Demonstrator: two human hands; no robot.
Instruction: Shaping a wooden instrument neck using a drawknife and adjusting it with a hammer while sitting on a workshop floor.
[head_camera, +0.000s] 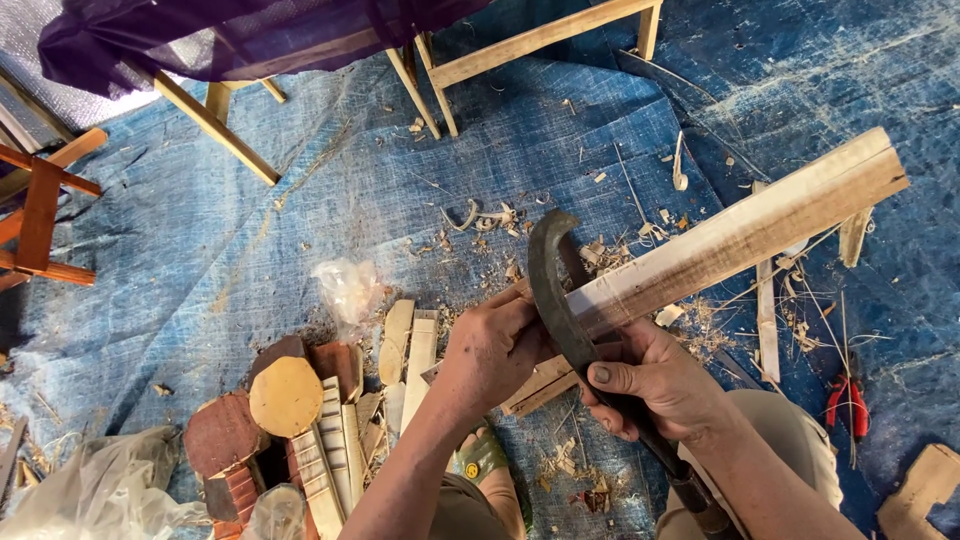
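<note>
A long squared wooden stick (740, 235) slants from the centre up to the right over the blue tarpaulin (300, 200). My left hand (490, 350) grips its near end. My right hand (665, 385) is closed on the dark handle of a curved hooked blade (552, 285), whose edge rests against the stick just beside my left fingers. The blade's tip curls upward above the wood. My knees show at the bottom of the view.
Cut wood blocks and slats (300, 420) lie heaped at lower left, with clear plastic bags (100, 490) beside them. Shavings are scattered around the stick. Red-handled pliers (850, 405) lie at right. Wooden stool legs (440, 80) and a purple cloth (200, 35) stand at the top.
</note>
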